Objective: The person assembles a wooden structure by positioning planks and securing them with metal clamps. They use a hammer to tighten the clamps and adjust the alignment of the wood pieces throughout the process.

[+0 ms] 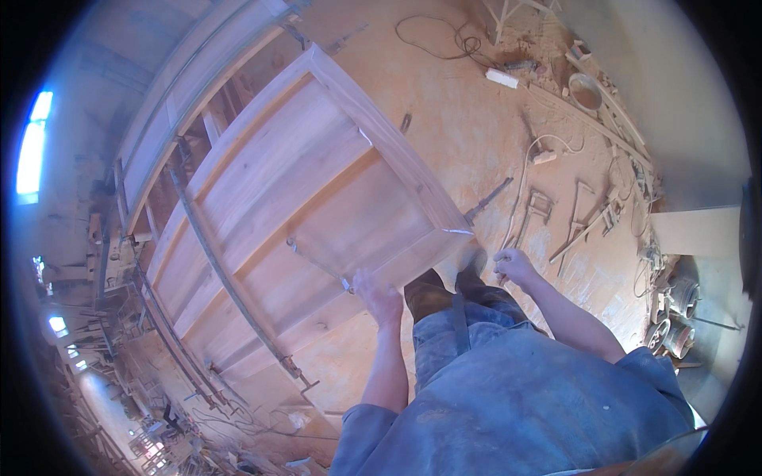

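I have the left hand loosely opened over the near edge of the framed wooden panel, which spreads ahead and to the left of both hands; from here I cannot tell whether the palm bears on the wood. Just beyond its fingertips is the bright end of a slim rod-like tool, and I can't make out whether they touch. The right hand is off the panel, beside its nearest corner, with the fingers curled narrow; anything small pinched there is too fine for me to see. Left of the left hand, a long bar clamp crosses the panel. To handle this well, I judge I should lift the slim tool clear rather than drag it over the pale face, rest the left hand's weight on the stout edge rather than the boards, and avoid jarring the bar clamp, which could shift the joints. Since smaller clamps lie on the dusty floor ahead and to the right of the right hand, I would also watch the footing when stepping around the corner.
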Available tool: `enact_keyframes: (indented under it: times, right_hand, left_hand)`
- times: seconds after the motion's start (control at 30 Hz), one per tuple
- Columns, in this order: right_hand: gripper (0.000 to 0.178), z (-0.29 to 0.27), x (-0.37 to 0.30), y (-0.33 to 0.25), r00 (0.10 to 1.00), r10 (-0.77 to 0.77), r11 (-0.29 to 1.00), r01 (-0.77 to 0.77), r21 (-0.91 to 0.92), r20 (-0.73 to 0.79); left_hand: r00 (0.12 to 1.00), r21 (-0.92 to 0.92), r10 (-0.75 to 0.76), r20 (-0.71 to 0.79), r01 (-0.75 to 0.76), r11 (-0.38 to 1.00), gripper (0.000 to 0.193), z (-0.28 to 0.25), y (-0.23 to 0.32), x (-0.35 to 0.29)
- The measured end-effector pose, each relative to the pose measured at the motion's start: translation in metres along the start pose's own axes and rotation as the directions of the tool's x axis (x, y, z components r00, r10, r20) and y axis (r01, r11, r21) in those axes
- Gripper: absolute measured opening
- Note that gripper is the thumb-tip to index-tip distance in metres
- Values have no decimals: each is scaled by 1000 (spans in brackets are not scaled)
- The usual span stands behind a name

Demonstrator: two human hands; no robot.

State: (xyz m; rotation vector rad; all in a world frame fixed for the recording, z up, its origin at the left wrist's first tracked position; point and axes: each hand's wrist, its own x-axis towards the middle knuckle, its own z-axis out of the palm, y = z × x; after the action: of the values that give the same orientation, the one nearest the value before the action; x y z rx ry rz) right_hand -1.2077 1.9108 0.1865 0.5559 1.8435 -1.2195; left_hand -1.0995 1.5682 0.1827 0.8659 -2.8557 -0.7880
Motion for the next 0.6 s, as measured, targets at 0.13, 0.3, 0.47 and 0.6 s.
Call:
enact_keyframes:
  times: [0.13,0.3,0.47,0.6]
  right_hand:
    - [23,-20,15,-6,953,-195,969,152,-193,-231]
    - [34,-7,31,-53,802,-479,810,248,-531,-356]
    - [43,15,62,-124,562,-797,473,355,-807,-220]
    - [52,8,126,-135,816,-571,597,337,-727,-91]
  left_hand:
    - [996,-32,-11,-91,8,999,65,-14,-21,35]
    - [960,-51,174,221,-167,985,65,-25,-51,69]
    - [872,-41,349,343,-357,933,65,-52,-71,61]
    - [799,-90,356,485,-360,929,65,-63,-67,54]
